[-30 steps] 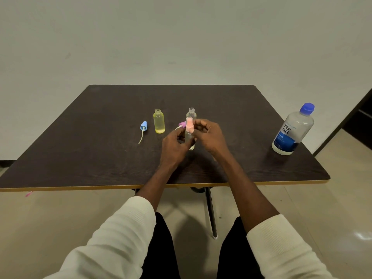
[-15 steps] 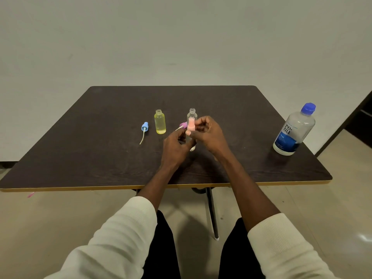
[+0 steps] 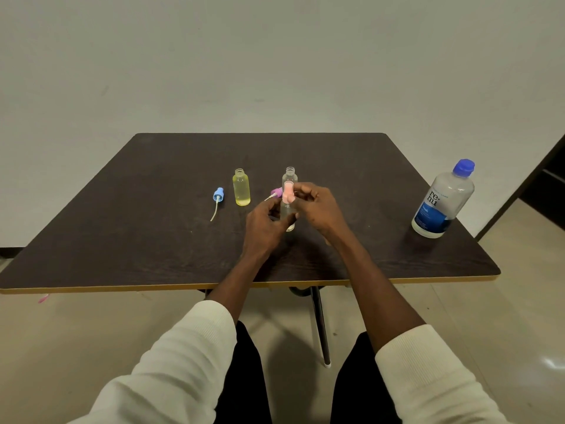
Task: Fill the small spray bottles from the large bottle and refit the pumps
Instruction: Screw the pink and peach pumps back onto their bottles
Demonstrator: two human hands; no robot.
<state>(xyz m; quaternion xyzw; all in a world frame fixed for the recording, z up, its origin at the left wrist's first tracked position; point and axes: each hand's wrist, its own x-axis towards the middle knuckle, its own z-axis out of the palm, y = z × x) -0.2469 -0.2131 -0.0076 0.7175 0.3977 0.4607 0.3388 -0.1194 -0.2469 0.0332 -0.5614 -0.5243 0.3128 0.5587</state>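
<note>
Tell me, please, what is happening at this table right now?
A seated person holds a small clear spray bottle in the left hand while the right hand pinches its pink pump. Behind stand a yellow-tinted open bottle and another clear open bottle. A blue pump and a purple pump lie loose on the dark table. The large blue-capped bottle stands capped at the right.
</note>
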